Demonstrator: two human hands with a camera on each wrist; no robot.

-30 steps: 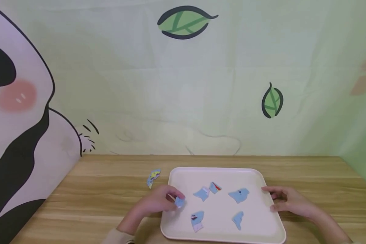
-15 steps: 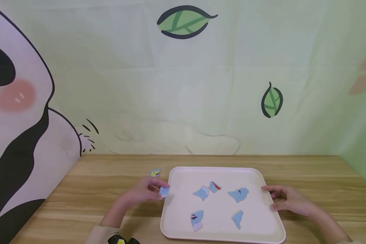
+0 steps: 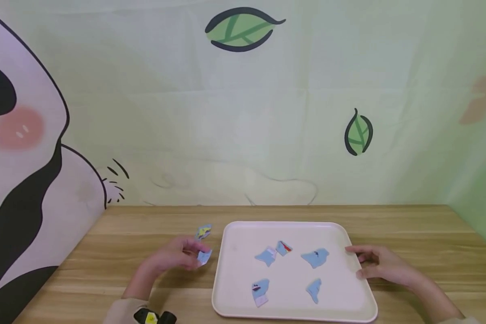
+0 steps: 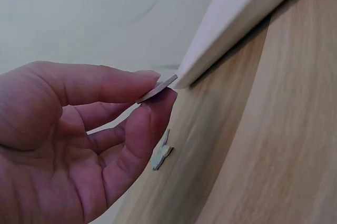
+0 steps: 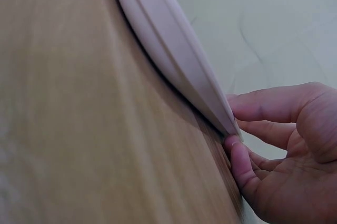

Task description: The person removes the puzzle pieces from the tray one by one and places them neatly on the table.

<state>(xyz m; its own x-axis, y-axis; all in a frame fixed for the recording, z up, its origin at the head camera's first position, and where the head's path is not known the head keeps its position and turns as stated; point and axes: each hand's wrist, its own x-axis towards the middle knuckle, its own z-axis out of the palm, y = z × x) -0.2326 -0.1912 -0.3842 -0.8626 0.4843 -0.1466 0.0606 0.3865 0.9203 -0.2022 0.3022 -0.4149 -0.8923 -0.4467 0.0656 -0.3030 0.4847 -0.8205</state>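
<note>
My left hand (image 3: 174, 257) pinches a light-blue puzzle piece (image 3: 204, 257) between thumb and fingertips, just left of the tray. The left wrist view shows that thin puzzle piece (image 4: 157, 89) edge-on, held over the wooden table. Behind this hand lies another puzzle piece (image 3: 204, 231), blue with yellow markings. At the right side of the white tray (image 3: 291, 306), my right hand (image 3: 384, 264) grips the rim, thumb and fingers meeting its edge (image 5: 184, 71) in the right wrist view.
Several blue pieces lie apart on the tray, among them one with a red stripe (image 3: 284, 248), a bird-like one (image 3: 316, 258) and a slim one (image 3: 314, 290). The wooden table (image 3: 85, 288) meets a printed backdrop (image 3: 243, 135) at the rear.
My left hand has carried its puzzle piece leftward from over the tray to above the table beside it. The right hand has stayed at the tray's rim.
</note>
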